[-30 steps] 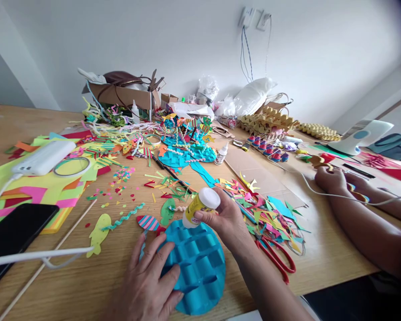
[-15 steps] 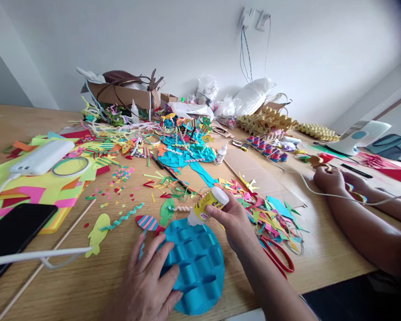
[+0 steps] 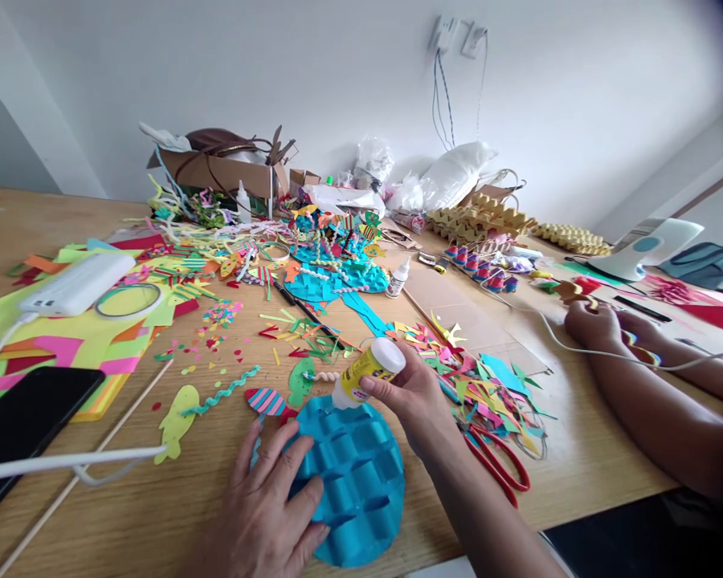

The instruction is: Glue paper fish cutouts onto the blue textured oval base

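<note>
A round blue piece [image 3: 361,457] with raised folded strips lies on the table at the front middle. My left hand [image 3: 277,498] rests with fingers spread on its left edge. My right hand [image 3: 413,393] is closed round a yellow and white glue bottle [image 3: 370,371], tilted with its white tip down at the back edge of the blue piece. Whether the tip touches the piece cannot be made out. Just behind lie a striped paper fish [image 3: 267,401] and a green paper fish [image 3: 300,381] with a twisted pale strand.
Red-handled scissors [image 3: 500,466] and paper scraps [image 3: 494,393] lie right of my right hand. A black phone [image 3: 30,425], a stick and a white cable are at left. Another person's forearms [image 3: 656,385] rest at right. A blue craft [image 3: 331,269] stands behind.
My right hand and the glue bottle have shifted slightly left along the back edge of the blue piece. My left hand has stayed in place.
</note>
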Tool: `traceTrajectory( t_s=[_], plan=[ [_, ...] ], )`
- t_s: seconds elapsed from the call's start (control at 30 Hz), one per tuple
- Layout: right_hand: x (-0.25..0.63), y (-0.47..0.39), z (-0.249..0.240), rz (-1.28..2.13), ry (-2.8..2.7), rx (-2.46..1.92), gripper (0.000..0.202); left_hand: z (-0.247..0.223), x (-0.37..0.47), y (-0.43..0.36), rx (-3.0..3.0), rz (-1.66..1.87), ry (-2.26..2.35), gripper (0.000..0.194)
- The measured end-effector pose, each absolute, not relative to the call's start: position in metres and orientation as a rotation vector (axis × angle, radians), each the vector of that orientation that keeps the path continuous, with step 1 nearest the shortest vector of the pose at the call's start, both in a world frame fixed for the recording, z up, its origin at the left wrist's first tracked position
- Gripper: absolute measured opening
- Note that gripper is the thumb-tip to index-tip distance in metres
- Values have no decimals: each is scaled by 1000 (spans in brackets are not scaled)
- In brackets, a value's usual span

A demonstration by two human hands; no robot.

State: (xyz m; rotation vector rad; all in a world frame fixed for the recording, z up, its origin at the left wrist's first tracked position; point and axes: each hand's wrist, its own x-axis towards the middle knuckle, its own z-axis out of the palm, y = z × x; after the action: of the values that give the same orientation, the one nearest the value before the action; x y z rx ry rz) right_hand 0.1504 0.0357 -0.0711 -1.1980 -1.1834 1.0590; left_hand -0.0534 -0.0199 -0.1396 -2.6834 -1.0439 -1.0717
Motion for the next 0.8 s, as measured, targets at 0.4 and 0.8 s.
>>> traceTrajectory(
  t_s=[0.4,0.8],
  plan=[
    [161,39,-77,1333,-627,-983,30,-143,-53,-18,-2642,-1137,-1024,31],
    [168,37,-79,1526,-402,-776,26,-126,-73,-9,-2641,-931,-654,22]
  ],
)
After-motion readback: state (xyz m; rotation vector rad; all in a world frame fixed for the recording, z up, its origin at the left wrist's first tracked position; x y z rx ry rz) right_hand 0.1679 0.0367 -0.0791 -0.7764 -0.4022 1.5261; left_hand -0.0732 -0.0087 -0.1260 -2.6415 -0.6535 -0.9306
